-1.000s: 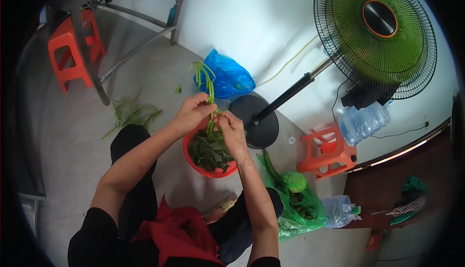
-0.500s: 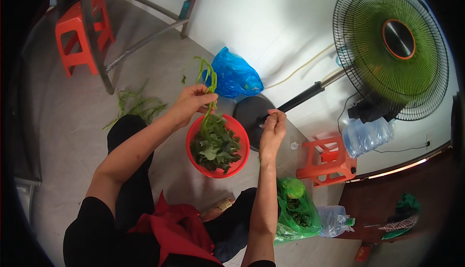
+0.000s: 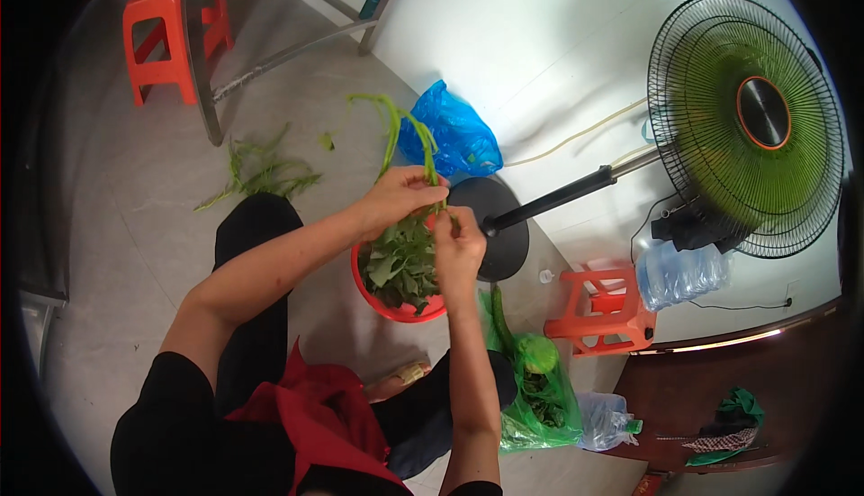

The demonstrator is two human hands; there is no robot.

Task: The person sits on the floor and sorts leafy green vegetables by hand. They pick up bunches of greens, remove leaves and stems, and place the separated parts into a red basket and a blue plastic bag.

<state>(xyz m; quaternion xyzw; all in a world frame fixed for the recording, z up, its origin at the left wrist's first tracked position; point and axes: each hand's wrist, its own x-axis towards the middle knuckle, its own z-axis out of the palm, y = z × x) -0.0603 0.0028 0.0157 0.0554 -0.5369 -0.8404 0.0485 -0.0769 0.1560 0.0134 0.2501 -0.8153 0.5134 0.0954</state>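
Grey floor (image 3: pixel 126 226); hands (image 3: pixel 432 217) gripping green stems (image 3: pixel 409 140) over red basin (image 3: pixel 378 293).

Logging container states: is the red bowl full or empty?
Partly full: the red bowl holds loose green leaves under both hands, but the rim still shows.

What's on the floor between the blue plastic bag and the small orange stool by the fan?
The fan's round black base and slanted black pole, in the head view.

2 orange stools (image 3: pixel 171 23) (image 3: pixel 598 311), 1 fan (image 3: pixel 747 122), 1 red basin (image 3: pixel 378 291), approx. 3 bags (image 3: pixel 454 136).
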